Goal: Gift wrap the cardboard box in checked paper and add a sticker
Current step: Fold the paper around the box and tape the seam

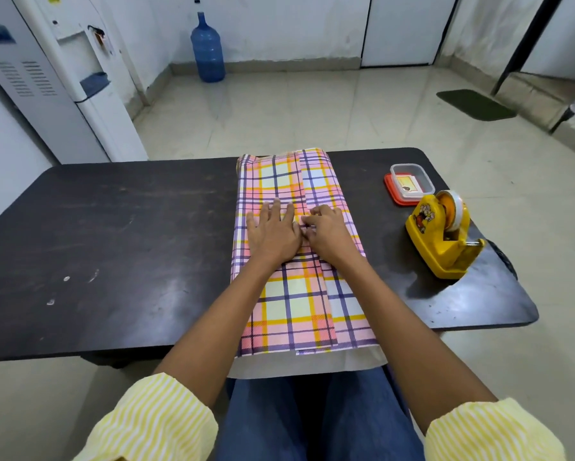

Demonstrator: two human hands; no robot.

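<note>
On the right-centre of the dark, scuffed rectangular table [113, 244], the pink, orange and purple checked wrapping paper [292, 304] lies folded lengthwise over the cardboard box, which is hidden beneath it. The paper's far end reaches the table's far edge. Its near end overhangs the near edge above your lap, showing a white underside. One flap overlaps the other along a straight seam running from far to near.

Your left hand [274, 232] lies flat on the paper just left of the seam, fingers spread and straight, pressing down. Your right hand [327, 232] touches it on the seam, fingers curled with the tips on the flap's edge; whether they pinch anything cannot be told.

The tabletop extends widest to the left of the paper. To the right, a narrower strip separates the paper from a yellow plastic tape dispenser [442, 234] near the right edge. Just beyond it, a small clear plastic container [410, 181] sits on a red lid [392, 193].
</note>
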